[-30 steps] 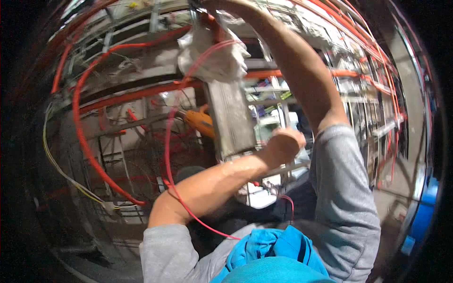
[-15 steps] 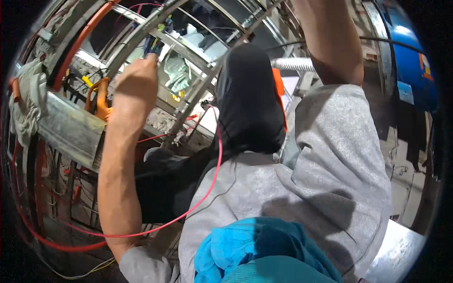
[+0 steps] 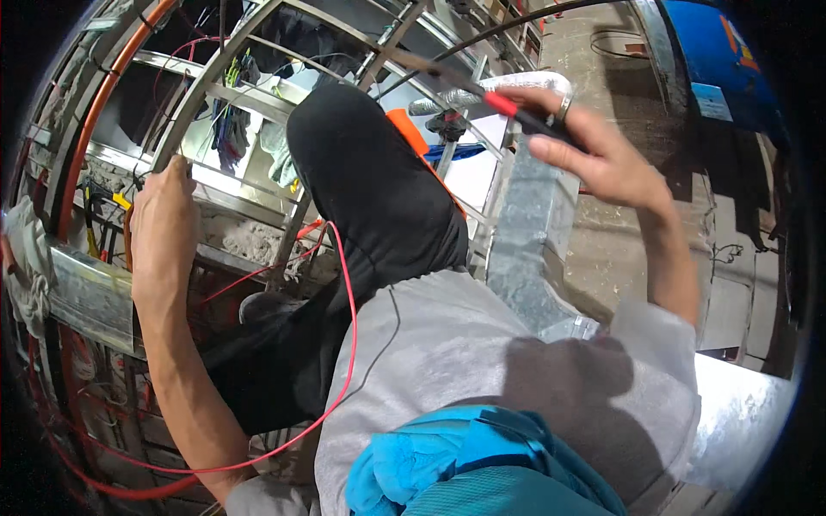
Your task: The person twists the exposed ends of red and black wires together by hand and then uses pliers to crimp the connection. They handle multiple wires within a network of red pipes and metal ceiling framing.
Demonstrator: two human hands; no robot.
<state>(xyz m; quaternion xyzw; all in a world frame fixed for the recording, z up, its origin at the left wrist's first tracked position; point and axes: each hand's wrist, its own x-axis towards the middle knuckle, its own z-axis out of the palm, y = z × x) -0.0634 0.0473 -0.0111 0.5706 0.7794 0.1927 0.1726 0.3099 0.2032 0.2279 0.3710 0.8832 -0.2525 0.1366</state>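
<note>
My right hand (image 3: 594, 155) is raised at the upper right, fingers closed round a long thin tool with a red-and-black handle (image 3: 503, 104). Its narrow shaft points up and left, and motion smears it, so its exact kind is unclear. At the left, my left hand (image 3: 163, 228) is a closed fist against the lower part of a curved metal bar (image 3: 206, 84). Whether it grips the bar or something small is hidden by the fingers. A bundle of thin wires (image 3: 231, 138) hangs just beyond that fist. A red cable (image 3: 351, 344) loops across my grey shirt and left forearm.
An orange conduit (image 3: 86, 142) runs along the left edge. A yellow-handled tool (image 3: 120, 200) and a pale rag (image 3: 30, 271) are beside the left hand. Galvanised ducting (image 3: 520, 232) stands right of my black-clad knee (image 3: 344, 146). A blue tank-like object (image 3: 710, 43) is at the upper right.
My right hand has come down from the top edge, bringing the red-and-black-handled tool into sight. My left fist has shifted left and down, and the view has turned rightward.
</note>
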